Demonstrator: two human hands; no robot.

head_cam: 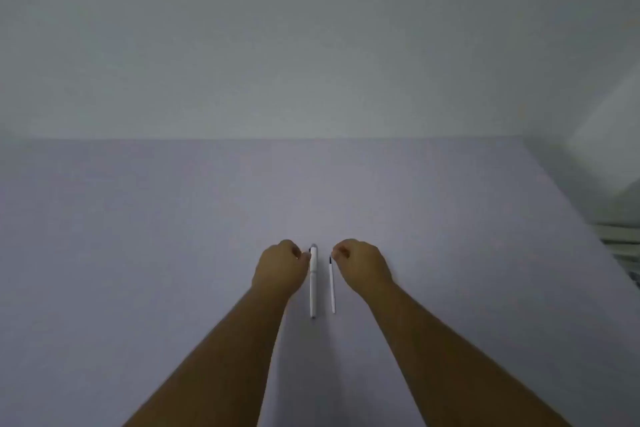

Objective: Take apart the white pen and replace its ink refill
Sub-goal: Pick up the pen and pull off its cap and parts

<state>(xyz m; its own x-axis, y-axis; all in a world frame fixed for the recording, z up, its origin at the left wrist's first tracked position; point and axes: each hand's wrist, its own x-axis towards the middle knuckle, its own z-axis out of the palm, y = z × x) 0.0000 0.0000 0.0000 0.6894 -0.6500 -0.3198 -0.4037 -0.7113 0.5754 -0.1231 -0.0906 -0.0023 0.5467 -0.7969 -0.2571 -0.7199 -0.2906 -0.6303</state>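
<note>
White pen [313, 279] lay whole on the table [173, 253], pointing away from me, the thin refill [332, 284] just beside it on the right, parallel. My left hand [280, 269] was curled, fingertips touching the pen's far end; my right hand [362, 265] was curled near the refill's dark tip. I could not tell whether either had pinched anything. I judged this the very start: nothing taken apart yet. Next move called for lifting the pen with both hands and twisting or pulling its halves apart.
</note>
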